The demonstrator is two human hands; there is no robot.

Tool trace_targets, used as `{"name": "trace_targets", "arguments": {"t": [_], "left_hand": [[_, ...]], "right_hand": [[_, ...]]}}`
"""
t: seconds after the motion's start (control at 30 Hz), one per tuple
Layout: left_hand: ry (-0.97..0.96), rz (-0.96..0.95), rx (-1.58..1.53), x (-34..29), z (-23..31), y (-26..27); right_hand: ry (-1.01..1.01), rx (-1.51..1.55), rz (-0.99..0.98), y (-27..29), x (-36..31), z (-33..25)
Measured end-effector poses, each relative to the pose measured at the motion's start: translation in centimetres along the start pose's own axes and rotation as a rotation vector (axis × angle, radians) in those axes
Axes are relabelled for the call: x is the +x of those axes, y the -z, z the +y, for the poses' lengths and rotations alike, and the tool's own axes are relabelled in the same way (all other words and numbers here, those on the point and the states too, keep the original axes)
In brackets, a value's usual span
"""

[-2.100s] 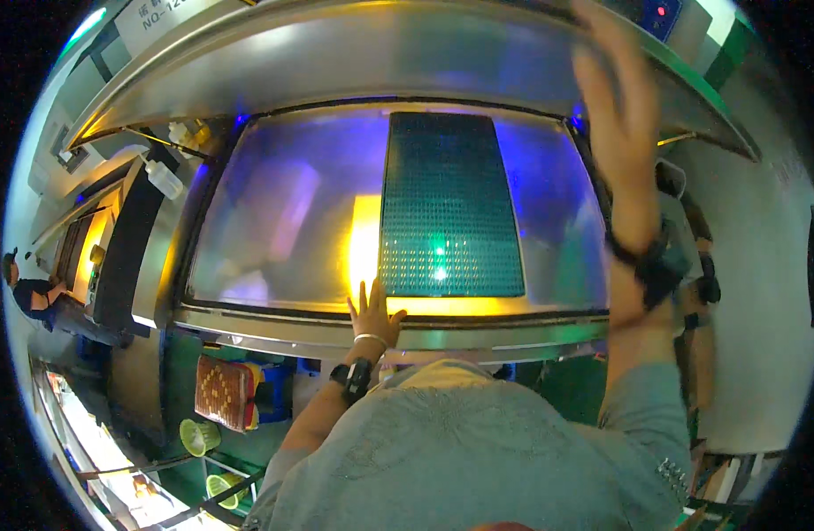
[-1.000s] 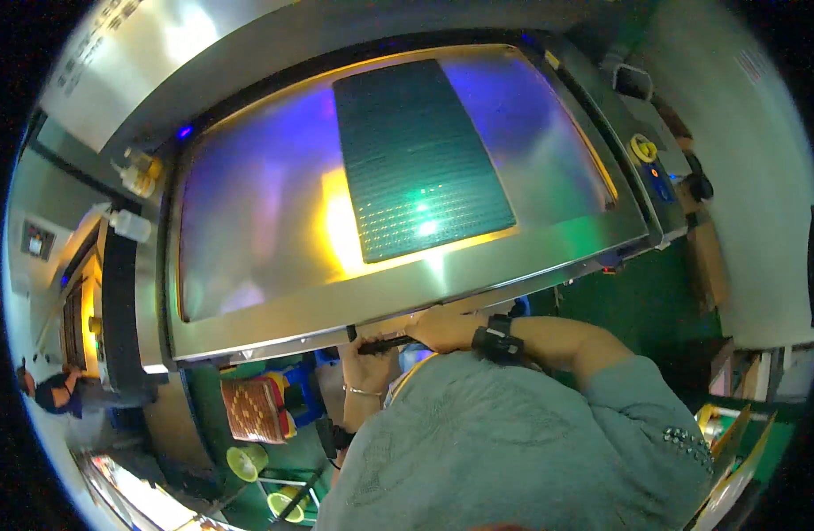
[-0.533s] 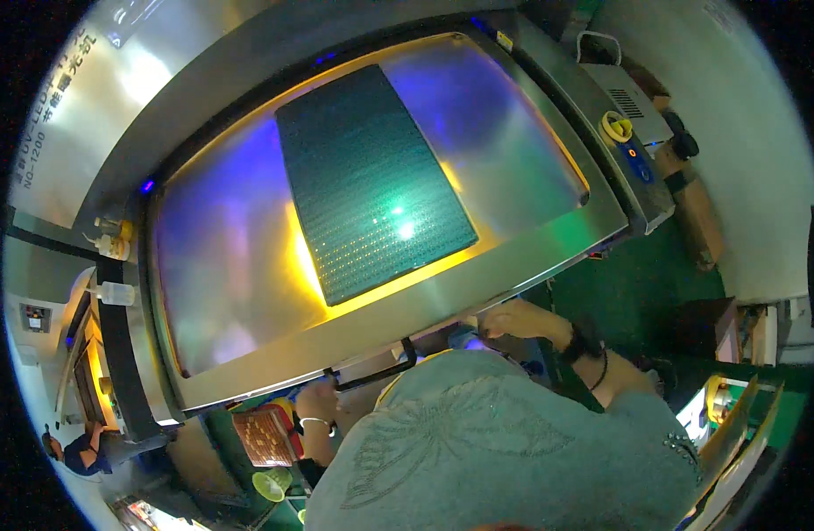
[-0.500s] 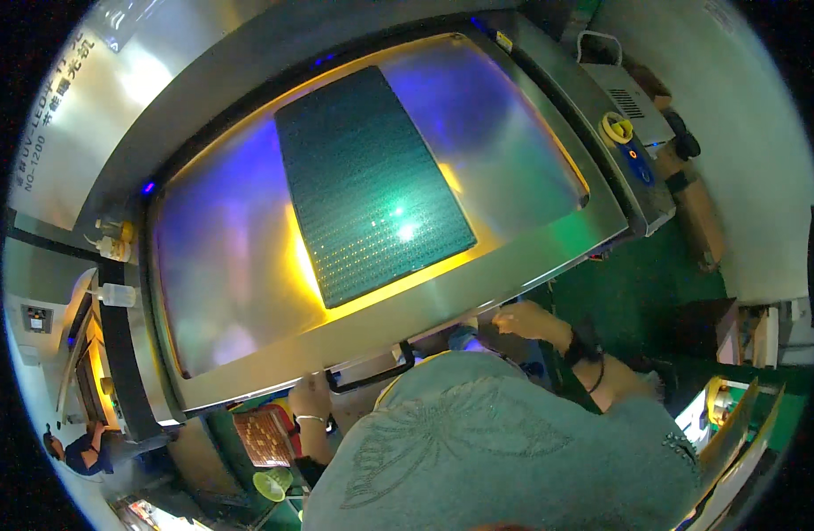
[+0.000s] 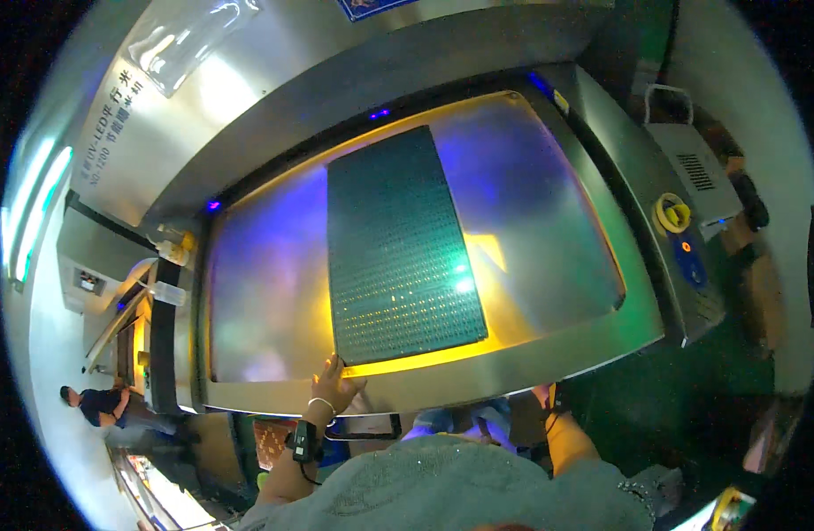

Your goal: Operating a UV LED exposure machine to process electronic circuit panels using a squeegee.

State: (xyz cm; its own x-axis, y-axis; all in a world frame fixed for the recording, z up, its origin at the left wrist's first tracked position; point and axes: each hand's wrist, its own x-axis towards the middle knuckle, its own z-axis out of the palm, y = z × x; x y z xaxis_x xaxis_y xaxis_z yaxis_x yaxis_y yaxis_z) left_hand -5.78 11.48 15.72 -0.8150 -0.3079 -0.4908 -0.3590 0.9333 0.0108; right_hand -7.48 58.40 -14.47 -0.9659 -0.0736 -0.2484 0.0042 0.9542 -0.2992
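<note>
A dark green rectangular panel [image 5: 398, 239] with rows of tiny dots lies flat on the shiny metal bed [image 5: 261, 292] of a large machine. My left hand [image 5: 333, 389] is open over the bed's front rim, its fingertips at the panel's near left corner. Whether those fingertips press on the panel or only the bed, I cannot tell. My right hand [image 5: 545, 395] is low at the machine's front edge, partly hidden by that edge, and its fingers do not show clearly. No object shows in either hand.
Below the front rim is a black handle [image 5: 363, 434]. On the right side stand a yellow tape roll [image 5: 672, 213] and a blue control panel [image 5: 688, 259]. Small bottles [image 5: 172, 246] sit at the left edge. Another person [image 5: 106, 404] stands at far left.
My left hand has come up from below the front edge to the panel's near left corner. My right hand remains low by the front edge. The whole view has shifted.
</note>
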Motion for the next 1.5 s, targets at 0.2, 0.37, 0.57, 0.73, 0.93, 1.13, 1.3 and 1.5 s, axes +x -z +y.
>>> {"name": "trace_targets", "arguments": {"t": [0.2,0.37,0.57,0.73,0.93,1.13,1.3,1.5], "left_hand": [[0.004,-0.066,0.000,-0.2,1.1,1.7],[0.002,-0.082,0.032,0.0,0.7,2.0],[-0.004,-0.075,0.062,0.3,0.0,0.5],[-0.047,-0.082,0.071,-0.1,1.2,1.4],[-0.092,-0.085,0.058,-0.3,0.7,1.4],[-0.158,0.047,0.172,1.0,-0.5,-0.1],[-0.210,0.061,0.137,0.4,-0.4,0.8],[-0.257,0.074,0.158,-0.1,-0.2,0.7]], "right_hand": [[-0.031,0.014,-0.039,-0.8,3.7,-0.2],[-0.030,0.029,-0.029,-1.4,5.4,-1.9],[-0.025,0.011,-0.009,-3.8,0.4,-3.9],[-0.062,0.005,-0.010,-5.1,-1.9,-4.5],[-0.022,-0.036,0.058,-4.3,-1.1,-4.5],[-0.076,0.399,0.505,2.6,0.0,-4.3],[-0.430,1.012,-0.092,8.0,-10.7,-2.9],[-0.699,1.270,0.128,18.1,-30.6,-16.4]]}}
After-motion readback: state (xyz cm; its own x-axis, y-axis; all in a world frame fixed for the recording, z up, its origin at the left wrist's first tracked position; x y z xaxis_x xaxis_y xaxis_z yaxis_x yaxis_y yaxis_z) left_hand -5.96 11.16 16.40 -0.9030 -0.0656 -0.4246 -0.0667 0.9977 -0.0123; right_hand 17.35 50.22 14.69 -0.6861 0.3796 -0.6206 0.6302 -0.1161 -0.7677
